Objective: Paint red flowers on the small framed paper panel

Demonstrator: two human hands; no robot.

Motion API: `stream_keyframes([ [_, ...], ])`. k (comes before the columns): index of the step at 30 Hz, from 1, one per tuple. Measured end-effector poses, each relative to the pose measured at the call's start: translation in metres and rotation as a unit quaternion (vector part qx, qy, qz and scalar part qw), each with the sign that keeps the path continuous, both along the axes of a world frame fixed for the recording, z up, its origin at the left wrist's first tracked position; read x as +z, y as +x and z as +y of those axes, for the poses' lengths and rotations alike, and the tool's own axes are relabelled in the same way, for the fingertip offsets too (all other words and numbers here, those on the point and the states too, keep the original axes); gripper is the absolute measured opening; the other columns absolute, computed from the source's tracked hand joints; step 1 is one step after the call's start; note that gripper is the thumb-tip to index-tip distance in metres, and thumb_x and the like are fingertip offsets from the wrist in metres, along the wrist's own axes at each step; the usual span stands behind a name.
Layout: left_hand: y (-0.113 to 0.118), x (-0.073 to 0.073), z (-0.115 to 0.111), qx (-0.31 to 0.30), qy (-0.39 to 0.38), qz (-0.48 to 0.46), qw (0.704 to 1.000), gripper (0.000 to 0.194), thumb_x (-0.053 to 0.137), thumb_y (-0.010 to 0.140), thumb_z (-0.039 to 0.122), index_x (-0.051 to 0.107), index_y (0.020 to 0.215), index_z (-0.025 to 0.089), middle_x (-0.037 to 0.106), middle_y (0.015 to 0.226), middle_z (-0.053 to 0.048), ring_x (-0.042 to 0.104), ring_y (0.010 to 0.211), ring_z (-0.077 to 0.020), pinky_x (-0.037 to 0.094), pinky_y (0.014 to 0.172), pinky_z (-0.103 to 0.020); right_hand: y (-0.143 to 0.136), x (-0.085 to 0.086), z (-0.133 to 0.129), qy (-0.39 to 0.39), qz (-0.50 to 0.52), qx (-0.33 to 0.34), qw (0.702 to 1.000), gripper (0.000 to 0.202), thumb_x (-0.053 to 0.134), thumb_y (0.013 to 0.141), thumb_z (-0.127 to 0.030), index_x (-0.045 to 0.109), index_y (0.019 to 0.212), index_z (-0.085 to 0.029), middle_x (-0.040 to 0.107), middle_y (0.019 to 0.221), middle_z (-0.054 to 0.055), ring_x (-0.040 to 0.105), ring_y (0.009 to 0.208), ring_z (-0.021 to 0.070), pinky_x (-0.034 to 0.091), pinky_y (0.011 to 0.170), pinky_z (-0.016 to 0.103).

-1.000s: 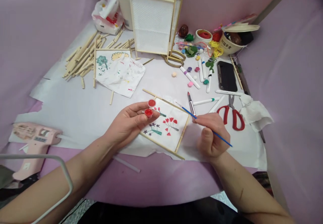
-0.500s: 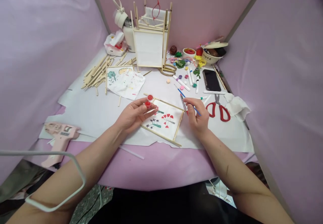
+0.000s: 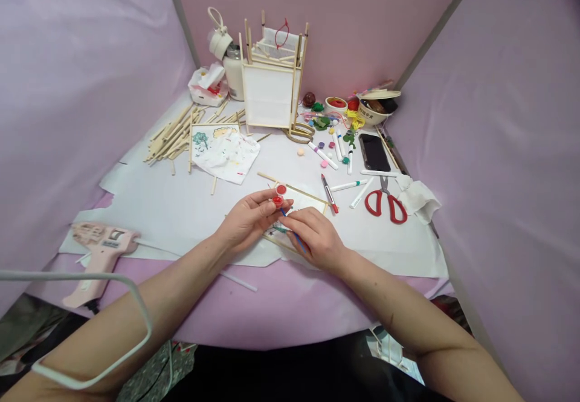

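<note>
Between the thumb and fingers of my left hand is a small open paint pot of red paint, its lid flipped up. My right hand grips a blue paintbrush, its tip end at the pot; whether the bristles touch the paint I cannot tell. Beneath both hands lies a stick-framed white panel, its painted flowers mostly covered by my hands. A red-tipped marker rests just beyond the panel's right corner.
Red-handled scissors, a phone and several markers lie to the right. A stick-framed lantern stands at the back. Loose wooden sticks and another painted panel are left of it. A pink glue gun sits at front left.
My right hand has moved left with the paintbrush, from beside the panel's right edge to the red paint pot. The pot stays in my left hand; the view has shifted slightly.
</note>
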State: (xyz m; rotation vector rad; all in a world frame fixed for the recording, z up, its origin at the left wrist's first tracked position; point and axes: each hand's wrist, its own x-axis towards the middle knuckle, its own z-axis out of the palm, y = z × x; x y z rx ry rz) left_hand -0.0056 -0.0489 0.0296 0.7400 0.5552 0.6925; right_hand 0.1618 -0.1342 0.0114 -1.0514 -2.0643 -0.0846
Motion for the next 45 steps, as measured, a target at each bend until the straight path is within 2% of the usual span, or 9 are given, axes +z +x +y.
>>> stream_keyframes([
  [3, -0.002, 0.001, 0.006, 0.028, 0.01, 0.004, 1.0, 0.029, 0.084, 0.069, 0.018, 0.075, 0.097, 0.016, 0.076, 0.088, -0.008, 0.071, 0.091, -0.0188, 0.051, 0.094, -0.032, 0.018, 0.001, 0.003, 0.003, -0.003, -0.025, 1.0, 0.043, 0.047, 0.092, -0.01, 0.048, 0.133, -0.021, 0.069, 0.109, 0.011, 0.063, 0.099, 0.0204, 0.054, 0.081, 0.038],
  [5, -0.004, 0.002, 0.012, 0.052, 0.021, 0.01, 0.998, 0.028, 0.084, 0.069, 0.017, 0.075, 0.095, 0.016, 0.076, 0.086, -0.007, 0.071, 0.09, -0.0183, 0.05, 0.098, -0.033, 0.039, 0.002, 0.007, 0.024, 0.04, -0.137, 0.989, 0.04, 0.049, 0.091, -0.011, 0.05, 0.13, -0.021, 0.069, 0.107, 0.01, 0.063, 0.095, 0.0205, 0.052, 0.082, 0.039],
  [8, -0.007, 0.004, 0.02, 0.082, 0.027, 0.018, 0.996, 0.027, 0.084, 0.066, 0.016, 0.076, 0.093, 0.016, 0.075, 0.085, -0.005, 0.07, 0.089, -0.0171, 0.048, 0.102, -0.033, 0.066, 0.003, 0.013, -0.058, 0.041, -0.293, 0.953, 0.022, 0.05, 0.093, -0.022, 0.06, 0.113, -0.02, 0.067, 0.093, 0.008, 0.059, 0.086, 0.0226, 0.048, 0.079, 0.042],
  [11, -0.008, 0.005, 0.024, 0.095, 0.025, 0.023, 0.995, 0.026, 0.085, 0.065, 0.016, 0.076, 0.09, 0.018, 0.074, 0.087, -0.004, 0.07, 0.087, -0.0167, 0.048, 0.102, -0.035, 0.078, 0.0, 0.017, -0.128, 0.022, -0.343, 0.93, 0.019, 0.052, 0.093, -0.032, 0.062, 0.104, -0.019, 0.064, 0.085, 0.006, 0.057, 0.081, 0.0232, 0.046, 0.075, 0.04],
  [20, -0.013, 0.006, 0.025, 0.038, 0.032, 0.012, 0.999, 0.028, 0.085, 0.066, 0.018, 0.076, 0.092, 0.018, 0.073, 0.073, -0.002, 0.072, 0.086, -0.0183, 0.05, 0.099, -0.035, 0.072, -0.003, 0.012, -0.13, 0.077, -0.297, 0.943, 0.011, 0.054, 0.091, -0.027, 0.062, 0.096, -0.02, 0.062, 0.084, 0.004, 0.055, 0.077, 0.0188, 0.045, 0.072, 0.035],
  [33, -0.014, 0.001, 0.021, -0.012, 0.057, -0.015, 0.998, 0.031, 0.083, 0.071, 0.019, 0.075, 0.1, 0.024, 0.075, 0.077, -0.001, 0.073, 0.088, -0.0196, 0.052, 0.098, -0.038, 0.059, 0.004, 0.007, -0.096, 0.146, -0.183, 0.967, 0.01, 0.059, 0.087, -0.016, 0.063, 0.094, -0.021, 0.065, 0.085, 0.004, 0.057, 0.076, 0.017, 0.048, 0.07, 0.035],
  [36, -0.013, -0.002, 0.019, -0.036, 0.078, -0.03, 0.996, 0.029, 0.083, 0.072, 0.019, 0.075, 0.099, 0.025, 0.076, 0.08, -0.001, 0.073, 0.089, -0.0183, 0.052, 0.097, -0.035, 0.051, 0.009, 0.006, -0.095, 0.141, -0.145, 0.975, 0.018, 0.064, 0.085, -0.02, 0.061, 0.103, -0.021, 0.065, 0.093, 0.006, 0.06, 0.084, 0.0196, 0.051, 0.073, 0.037],
  [41, -0.012, -0.003, 0.013, -0.071, 0.16, -0.018, 0.984, 0.02, 0.082, 0.074, 0.02, 0.075, 0.093, 0.021, 0.076, 0.087, -0.004, 0.072, 0.088, -0.0172, 0.056, 0.085, -0.028, 0.016, 0.027, 0.0, -0.052, 0.09, -0.107, 0.989, 0.054, 0.076, 0.079, -0.032, 0.053, 0.126, -0.023, 0.062, 0.113, 0.013, 0.06, 0.105, 0.026, 0.054, 0.084, 0.044],
  [45, -0.008, 0.001, 0.001, -0.055, 0.212, -0.002, 0.976, 0.017, 0.081, 0.073, 0.016, 0.074, 0.089, 0.019, 0.073, 0.08, -0.001, 0.069, 0.076, -0.0123, 0.057, 0.069, -0.02, -0.008, 0.031, -0.003, 0.013, 0.053, -0.081, 0.995, 0.056, 0.072, 0.081, -0.016, 0.05, 0.132, -0.021, 0.067, 0.106, 0.01, 0.063, 0.098, 0.0216, 0.055, 0.08, 0.038],
])
